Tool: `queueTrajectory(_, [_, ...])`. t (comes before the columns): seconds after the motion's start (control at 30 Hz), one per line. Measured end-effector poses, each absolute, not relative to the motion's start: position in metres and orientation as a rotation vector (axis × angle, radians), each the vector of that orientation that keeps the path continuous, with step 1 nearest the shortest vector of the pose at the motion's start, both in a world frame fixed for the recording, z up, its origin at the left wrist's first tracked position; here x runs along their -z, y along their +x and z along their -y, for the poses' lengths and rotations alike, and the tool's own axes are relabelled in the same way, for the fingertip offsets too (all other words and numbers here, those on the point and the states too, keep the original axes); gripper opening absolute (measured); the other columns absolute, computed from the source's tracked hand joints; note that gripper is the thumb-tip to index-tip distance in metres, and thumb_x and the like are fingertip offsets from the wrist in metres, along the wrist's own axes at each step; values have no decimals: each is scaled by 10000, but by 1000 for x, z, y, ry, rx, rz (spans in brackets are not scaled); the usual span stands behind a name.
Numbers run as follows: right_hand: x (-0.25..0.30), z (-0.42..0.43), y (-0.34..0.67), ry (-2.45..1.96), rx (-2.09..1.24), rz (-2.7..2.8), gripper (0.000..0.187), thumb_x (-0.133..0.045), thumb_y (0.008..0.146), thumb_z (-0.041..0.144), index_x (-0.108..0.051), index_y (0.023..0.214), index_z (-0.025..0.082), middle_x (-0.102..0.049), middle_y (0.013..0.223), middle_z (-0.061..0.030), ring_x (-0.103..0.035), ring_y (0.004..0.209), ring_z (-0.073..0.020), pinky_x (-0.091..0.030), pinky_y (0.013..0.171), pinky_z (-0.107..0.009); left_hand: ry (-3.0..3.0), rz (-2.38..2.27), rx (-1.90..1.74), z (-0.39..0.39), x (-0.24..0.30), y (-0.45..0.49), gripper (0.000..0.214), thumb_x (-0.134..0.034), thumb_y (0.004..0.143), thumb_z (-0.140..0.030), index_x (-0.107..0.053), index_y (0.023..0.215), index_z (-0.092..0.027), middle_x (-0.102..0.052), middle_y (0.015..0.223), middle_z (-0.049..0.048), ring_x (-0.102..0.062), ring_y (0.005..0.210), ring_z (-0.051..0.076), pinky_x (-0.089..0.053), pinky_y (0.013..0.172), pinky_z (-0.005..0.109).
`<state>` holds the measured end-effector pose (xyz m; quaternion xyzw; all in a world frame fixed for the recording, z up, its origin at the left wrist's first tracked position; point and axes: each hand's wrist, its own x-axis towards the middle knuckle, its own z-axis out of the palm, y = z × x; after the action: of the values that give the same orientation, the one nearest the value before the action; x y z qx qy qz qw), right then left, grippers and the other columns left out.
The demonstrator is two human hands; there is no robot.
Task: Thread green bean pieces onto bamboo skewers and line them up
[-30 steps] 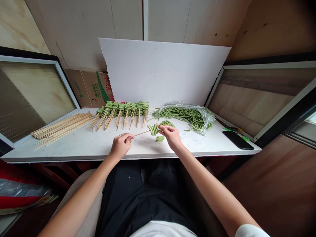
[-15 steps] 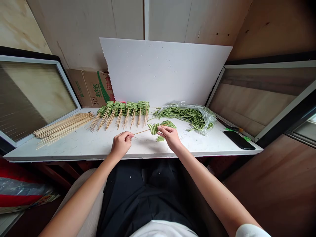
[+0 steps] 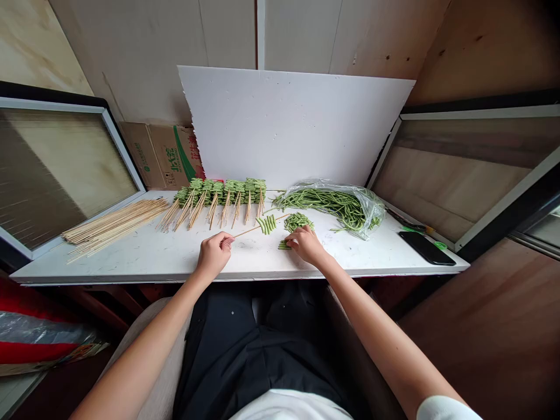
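My left hand point(image 3: 214, 254) is closed round the bare lower end of a bamboo skewer point(image 3: 247, 231), which points to the right and slightly up above the table. Several short cut green bean pieces point(image 3: 266, 224) are threaded crosswise on it, and its bare tip sticks out beyond them. My right hand point(image 3: 306, 245) is bent down at a small row of cut bean pieces point(image 3: 284, 245) on the table, fingers pinched at its right end. The fingertips partly hide what they grip. Just behind that hand lies a heap of cut bean pieces point(image 3: 298, 221).
Finished bean skewers point(image 3: 227, 195) stand stacked along the back of the white table point(image 3: 144, 262). Loose bamboo skewers point(image 3: 114, 224) lie at left. Long green beans point(image 3: 324, 201) spill from a clear plastic bag point(image 3: 370, 204). A black phone point(image 3: 426, 248) lies near the right edge.
My right hand has let go of the bean pieces on the skewer and moved down to the row on the table. The skewer stays in my left hand, its tip now showing.
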<state>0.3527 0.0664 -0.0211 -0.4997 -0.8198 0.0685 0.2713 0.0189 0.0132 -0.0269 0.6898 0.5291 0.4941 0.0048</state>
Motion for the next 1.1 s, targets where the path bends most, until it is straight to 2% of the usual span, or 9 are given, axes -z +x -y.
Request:
queueTrajectory(0.27, [21, -68, 349, -1422, -162, 2219, 141, -723, 912, 143, -801, 1015, 201, -789, 1066, -128, -594, 1084, -356, -471, 872, -425, 2140, -1654, -1507, -15, 32, 20, 217, -551, 926, -273, -742, 841, -217, -712, 682, 26, -668, 641, 202, -489, 670, 302])
queueTrajectory(0.43, [21, -67, 347, -1290, -170, 2148, 135, -686, 921, 157, -801, 963, 216, -788, 1008, -125, -595, 1053, -354, -460, 887, -451, 2153, -1634, -1498, -16, 35, 20, 210, -556, 933, -276, -742, 857, -215, -714, 690, 25, -668, 647, 200, -493, 675, 302])
queueTrajectory(0.5, [18, -66, 344, -1229, -249, 2043, 116, -662, 955, 231, -774, 924, 221, -785, 1012, -134, -604, 1063, -353, -461, 906, -469, 2152, -1623, -1511, -16, 35, 20, 210, -555, 936, -277, -738, 857, -214, -712, 687, 24, -665, 639, 197, -493, 670, 300])
queueTrajectory(0.57, [14, -63, 340, -1138, -467, 1900, 174, -632, 995, 378, -710, 929, 237, -782, 1027, -120, -629, 1052, -327, -478, 898, -461, 2152, -1608, -1528, -16, 34, 21, 207, -556, 937, -278, -732, 849, -213, -711, 684, 23, -665, 631, 193, -491, 661, 296])
queueTrajectory(0.7, [8, -54, 327, -902, -974, 1565, 353, -526, 1005, 626, -538, 979, 275, -749, 984, -46, -656, 953, -236, -485, 780, -361, 2150, -1586, -1552, -15, 32, 24, 203, -555, 944, -274, -715, 835, -211, -712, 681, 23, -668, 624, 188, -487, 650, 292])
queueTrajectory(0.83, [7, -48, 313, -793, -1172, 1362, 374, -594, 940, 616, -448, 870, 280, -629, 822, 13, -561, 738, -176, -417, 625, -303, 2148, -1569, -1550, -15, 33, 26, 199, -557, 955, -281, -706, 842, -213, -705, 683, 19, -662, 623, 184, -487, 647, 288])
queueTrajectory(0.9, [5, -46, 309, -781, -1211, 1306, 393, -660, 897, 583, -423, 828, 278, -590, 788, 26, -537, 706, -165, -414, 604, -297, 2150, -1565, -1548, -14, 33, 27, 198, -560, 959, -287, -703, 844, -214, -701, 681, 18, -660, 621, 184, -485, 643, 288])
queueTrajectory(1.03, [0, -41, 304, -801, -1189, 1249, 521, -874, 739, 515, -425, 841, 272, -698, 1014, -16, -656, 921, -196, -502, 690, -308, 2172, -1553, -1549, -13, 32, 29, 191, -558, 955, -266, -700, 837, -216, -699, 675, 18, -659, 620, 186, -478, 637, 289])
queueTrajectory(1.1, [-1, -39, 303, -802, -1153, 1248, 601, -930, 688, 502, -395, 842, 276, -728, 1051, -33, -685, 963, -219, -529, 737, -336, 2199, -1545, -1546, -12, 32, 30, 191, -557, 955, -254, -697, 830, -218, -698, 676, 17, -653, 617, 184, -475, 638, 289])
